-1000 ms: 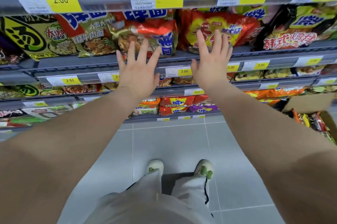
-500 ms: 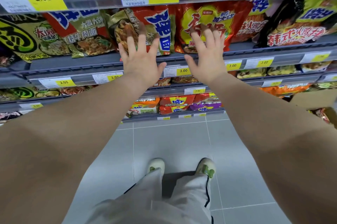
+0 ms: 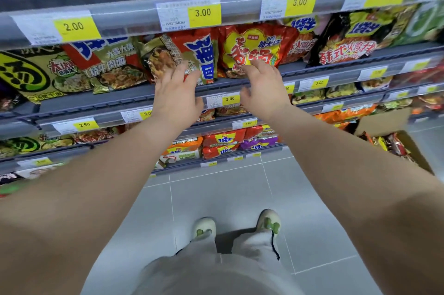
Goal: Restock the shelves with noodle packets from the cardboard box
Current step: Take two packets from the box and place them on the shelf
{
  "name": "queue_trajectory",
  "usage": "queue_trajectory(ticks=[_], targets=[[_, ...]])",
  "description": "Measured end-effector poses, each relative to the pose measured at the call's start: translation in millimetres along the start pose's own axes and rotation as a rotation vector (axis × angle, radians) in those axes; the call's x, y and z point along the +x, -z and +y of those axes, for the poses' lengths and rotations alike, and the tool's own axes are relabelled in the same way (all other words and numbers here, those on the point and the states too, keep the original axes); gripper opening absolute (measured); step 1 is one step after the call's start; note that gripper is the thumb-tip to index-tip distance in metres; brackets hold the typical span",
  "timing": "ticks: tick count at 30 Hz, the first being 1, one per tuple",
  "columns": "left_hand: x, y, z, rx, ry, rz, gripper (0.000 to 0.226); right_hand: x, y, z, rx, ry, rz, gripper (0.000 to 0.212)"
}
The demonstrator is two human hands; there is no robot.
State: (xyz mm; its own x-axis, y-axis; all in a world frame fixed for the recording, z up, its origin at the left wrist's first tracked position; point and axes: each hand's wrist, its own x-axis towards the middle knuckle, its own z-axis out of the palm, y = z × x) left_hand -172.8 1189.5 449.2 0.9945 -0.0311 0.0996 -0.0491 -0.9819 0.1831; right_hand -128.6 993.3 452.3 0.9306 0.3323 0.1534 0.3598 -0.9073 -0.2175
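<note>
My left hand (image 3: 176, 92) reaches to the grey shelf (image 3: 120, 98), and its straight fingers touch the lower part of a red and olive noodle packet with blue letters (image 3: 192, 52). Just to the right, my right hand (image 3: 263, 89) has loosely bent fingers against the bottom edge of a red packet with a yellow panel (image 3: 254, 44). Both packets stand side by side on the shelf. Neither hand grips anything. The cardboard box (image 3: 419, 153) sits on the floor at the far right, with several packets showing inside.
More noodle packets fill the same shelf to the left (image 3: 108, 66) and right (image 3: 346, 42), and the lower shelves (image 3: 223, 143). Price rails with yellow tags (image 3: 203, 12) run along each shelf edge. Grey floor tiles (image 3: 216, 198) lie between my shoes and the shelving.
Both hands slid down from the packets' faces to their lower edges, the fingers bending a little. The two packets now stand more upright and further back. The view tilted upward.
</note>
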Motion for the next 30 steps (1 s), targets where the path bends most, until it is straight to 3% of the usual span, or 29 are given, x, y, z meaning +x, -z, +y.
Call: queue_trajectory(ticks=[5, 11, 27, 30], targets=[[-5, 2, 22, -0.057, -0.126, -0.057, 0.056, -40, 19, 4, 0.04, -0.075, 0.061, 0.041], [-20, 11, 113, -0.269, -0.268, -0.093, 0.049, -125, 56, 51, 0.163, -0.293, 0.135, 0.035], [-124, -47, 503, -0.441, -0.601, -0.306, 0.048, -438, 182, 278, 0.119, -0.897, 0.239, 0.032], [-129, -62, 554, -0.435, -0.673, -0.345, 0.046, -470, 190, 312, 0.111, -0.929, 0.244, 0.034]])
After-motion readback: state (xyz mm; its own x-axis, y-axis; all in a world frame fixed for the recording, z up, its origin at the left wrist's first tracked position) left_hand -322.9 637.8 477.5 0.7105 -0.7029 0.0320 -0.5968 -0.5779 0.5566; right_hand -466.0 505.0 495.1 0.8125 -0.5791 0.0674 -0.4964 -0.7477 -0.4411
